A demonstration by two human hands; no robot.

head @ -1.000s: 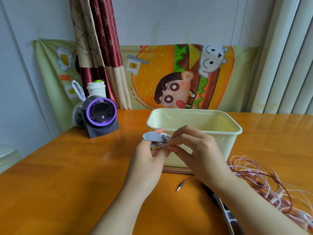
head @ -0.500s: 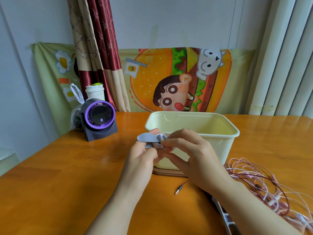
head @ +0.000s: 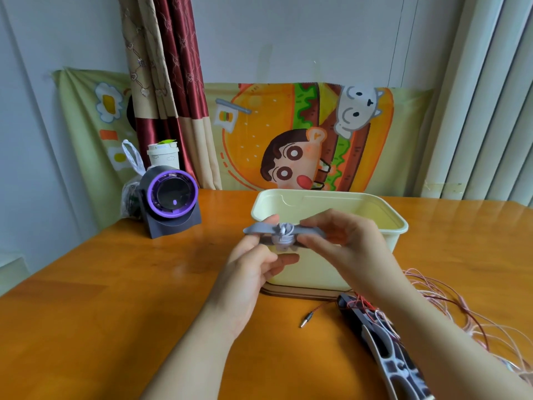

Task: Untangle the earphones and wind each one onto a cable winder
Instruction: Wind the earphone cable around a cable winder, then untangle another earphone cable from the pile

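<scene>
My left hand (head: 253,268) and right hand (head: 347,245) each pinch one end of the grey cable winder (head: 259,228), held crosswise between them before the box (head: 399,226), a white earphone (head: 284,236) wound round its middle.

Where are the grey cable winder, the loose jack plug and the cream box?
grey cable winder (head: 256,228), head view, left wing.
jack plug (head: 306,319), head view, metal shaft.
cream box (head: 317,272), head view, front wall.

The right hand (head: 343,243) has slid toward 3 o'clock off the wound earphone (head: 284,237), now pinching the right wing of the cable winder (head: 313,231). Both wings now show, spread flat.
</scene>
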